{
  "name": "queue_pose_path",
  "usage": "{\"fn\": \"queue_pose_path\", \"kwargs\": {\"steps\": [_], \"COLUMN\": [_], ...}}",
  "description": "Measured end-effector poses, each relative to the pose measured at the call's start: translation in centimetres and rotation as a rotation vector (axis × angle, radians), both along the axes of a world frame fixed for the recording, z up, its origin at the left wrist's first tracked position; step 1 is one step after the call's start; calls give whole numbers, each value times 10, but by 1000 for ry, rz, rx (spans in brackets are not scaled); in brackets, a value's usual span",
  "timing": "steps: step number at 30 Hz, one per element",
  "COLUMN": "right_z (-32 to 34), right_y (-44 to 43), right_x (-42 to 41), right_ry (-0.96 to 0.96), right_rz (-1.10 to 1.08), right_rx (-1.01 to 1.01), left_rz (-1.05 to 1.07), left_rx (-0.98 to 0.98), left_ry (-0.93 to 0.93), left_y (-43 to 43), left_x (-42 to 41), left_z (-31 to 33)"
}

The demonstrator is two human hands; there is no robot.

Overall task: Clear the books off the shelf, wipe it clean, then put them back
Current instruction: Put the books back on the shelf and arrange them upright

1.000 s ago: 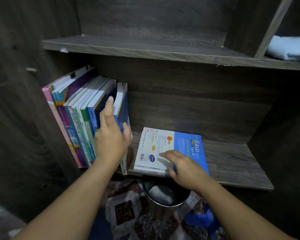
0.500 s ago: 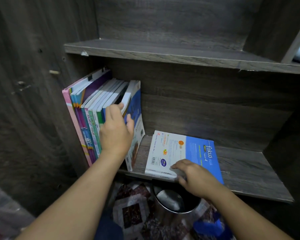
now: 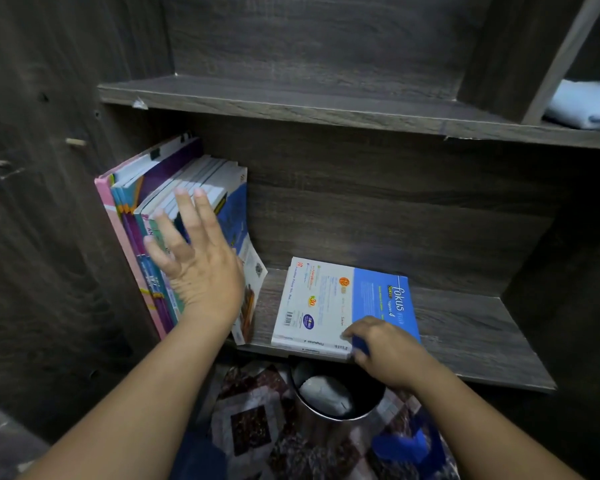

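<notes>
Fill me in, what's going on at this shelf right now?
A person is handling books on the lower shelf. The left hand, fingers spread, is at the row of upright books leaning at the left end. The right hand grips the front edge of the blue-and-white book lying flat beside them. A folded cloth sits one shelf up, untouched.

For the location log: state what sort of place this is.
Likely a home bedroom or study nook: a wooden shelf unit holding upright schoolbooks and a flat fokus workbook, folded blue cloth on the shelf above, a patterned quilt below.
</notes>
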State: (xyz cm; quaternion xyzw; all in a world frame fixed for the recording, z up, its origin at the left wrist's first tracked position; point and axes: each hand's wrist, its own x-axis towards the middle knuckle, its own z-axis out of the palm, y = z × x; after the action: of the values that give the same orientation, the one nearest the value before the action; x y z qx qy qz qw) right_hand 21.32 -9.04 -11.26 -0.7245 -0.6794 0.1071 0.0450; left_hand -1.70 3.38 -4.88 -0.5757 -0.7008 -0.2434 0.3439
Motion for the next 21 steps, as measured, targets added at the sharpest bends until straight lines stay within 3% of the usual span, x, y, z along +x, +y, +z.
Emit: {"fn": "queue_pose_path", "kwargs": {"steps": [2, 7, 14, 17, 21], "right_z": [0, 1, 10, 5, -8], "right_y": [-1, -2, -5, -8, -8], "right_x": [5, 20, 38, 36, 36], "right_ry": [-26, -22, -31, -142, -243], "right_rz": [-13, -46, -114, -128, -184], "right_rx": [-8, -27, -39, -93, -140], "left_rz": [-7, -386, -772, -952, -1107], "left_rx": [-35, -33, 34, -123, -583], "left_ry": [-19, -235, 62, 197, 334], "left_y": [-5, -16, -35, -41, -44], "left_x": [1, 2, 33, 50, 62], "left_z": [4, 9, -18, -36, -65]}}
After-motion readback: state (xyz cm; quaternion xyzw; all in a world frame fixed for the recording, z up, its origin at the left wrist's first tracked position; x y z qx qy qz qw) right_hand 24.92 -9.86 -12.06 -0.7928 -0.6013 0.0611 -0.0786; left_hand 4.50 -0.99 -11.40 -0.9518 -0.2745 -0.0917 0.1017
